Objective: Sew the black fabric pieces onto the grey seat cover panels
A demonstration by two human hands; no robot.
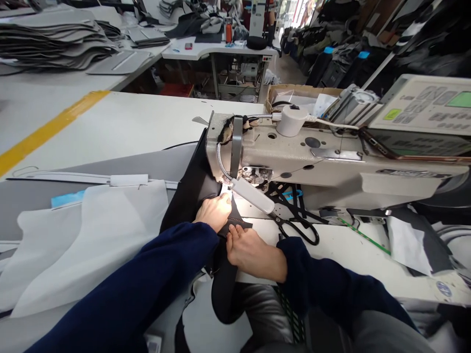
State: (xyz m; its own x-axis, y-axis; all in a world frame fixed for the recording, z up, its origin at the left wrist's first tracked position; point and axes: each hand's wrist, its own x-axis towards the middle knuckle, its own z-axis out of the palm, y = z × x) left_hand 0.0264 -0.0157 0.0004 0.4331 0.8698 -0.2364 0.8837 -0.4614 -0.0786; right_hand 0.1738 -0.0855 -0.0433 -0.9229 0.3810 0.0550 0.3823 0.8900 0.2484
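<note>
A piece of black fabric [224,264] with a line of orange-brown stitching runs under the head of a sewing machine [253,147]. My left hand [214,212] is closed on this fabric just in front of the lit needle area. Closer to me, my right hand [250,249] pinches the fabric's edge with bent fingers. The needle itself is hidden behind the hand and the white lamp [253,195]. From the machine, the fabric hangs down over the table edge toward my lap.
Black-handled scissors [300,230] lie right of my right hand. White and grey sheets [99,235] cover the table's left side. A control panel [423,105] stands on the machine's right. Stacked grey pieces [55,41] and a cardboard box [270,93] are farther back.
</note>
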